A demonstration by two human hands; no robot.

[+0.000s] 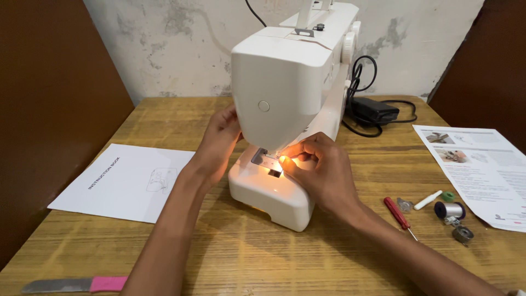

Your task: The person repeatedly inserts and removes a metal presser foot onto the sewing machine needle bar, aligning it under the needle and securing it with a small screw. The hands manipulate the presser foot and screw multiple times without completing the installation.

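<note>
A white sewing machine (pixel 290 71) stands in the middle of a wooden table (pixel 230 241), its head end towards me and its lamp lit over the needle plate (pixel 269 164). My left hand (pixel 218 143) reaches behind the left side of the machine head, fingers partly hidden by it. My right hand (pixel 320 167) is at the needle area under the lamp, fingertips pinched together close to the needle; whatever they pinch is too small to see.
A white booklet (pixel 123 181) lies at left and a printed sheet (pixel 479 170) at right. A red-handled screwdriver (pixel 399 215), a thread spool (pixel 450 210), a bobbin case (pixel 463 234) and small white and green parts sit near my right forearm. A black pedal with cable (pixel 373 111) lies behind. A pink-handled blade (pixel 76 284) rests at the front left edge.
</note>
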